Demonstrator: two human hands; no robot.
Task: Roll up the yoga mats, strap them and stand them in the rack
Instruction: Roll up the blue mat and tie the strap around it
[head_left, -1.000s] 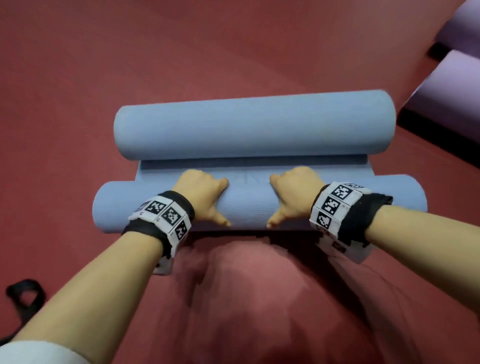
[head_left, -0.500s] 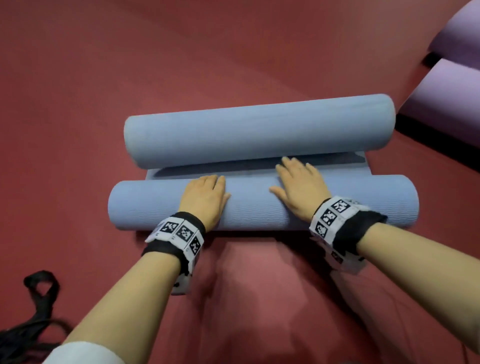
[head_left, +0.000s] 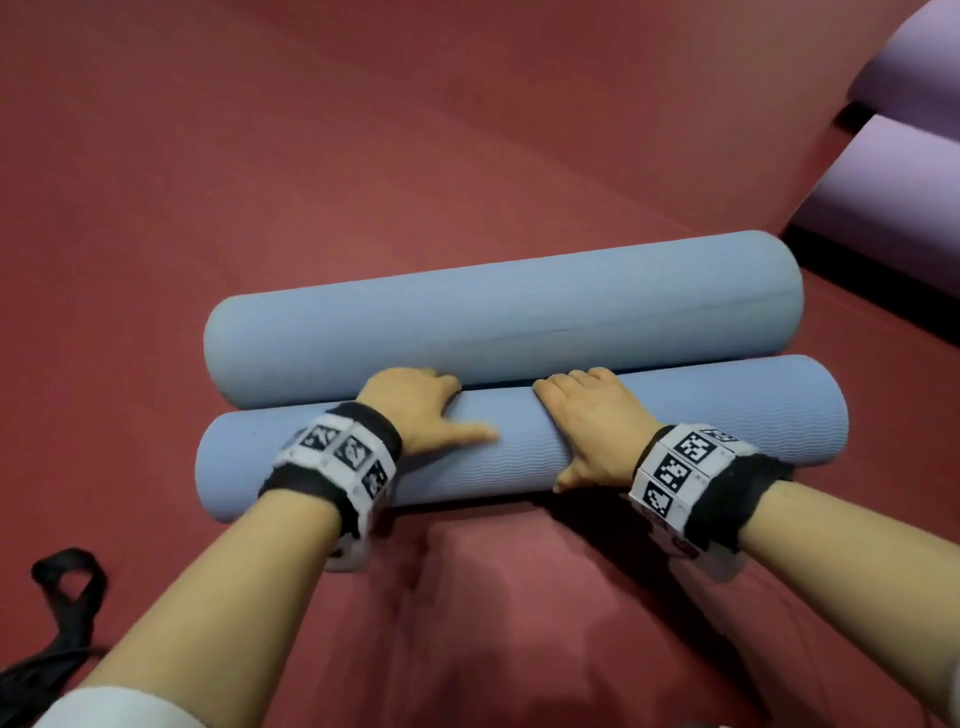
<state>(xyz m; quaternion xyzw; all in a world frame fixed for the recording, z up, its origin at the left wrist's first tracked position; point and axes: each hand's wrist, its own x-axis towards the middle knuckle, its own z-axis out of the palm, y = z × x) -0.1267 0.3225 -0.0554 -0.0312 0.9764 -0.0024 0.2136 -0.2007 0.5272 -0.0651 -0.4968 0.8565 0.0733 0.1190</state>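
Observation:
Two blue yoga mat rolls lie side by side on the red floor. The near roll is thinner and touches the thicker far roll. My left hand and my right hand both sit on the middle of the near roll. Their fingers curl over its top into the seam between the rolls, and the thumbs lie on its near side. The fingertips are hidden in that seam. Whether the rolls are one mat or two cannot be told.
A black strap with a loop lies on the floor at the lower left. Two rolled purple mats lie at the upper right edge, beside a dark gap. Red floor stretches beyond the blue rolls.
The near roll has rolled forward against the far roll, covering the flat strip between them. My hands went from flat on the roll to fingers curled over its top.

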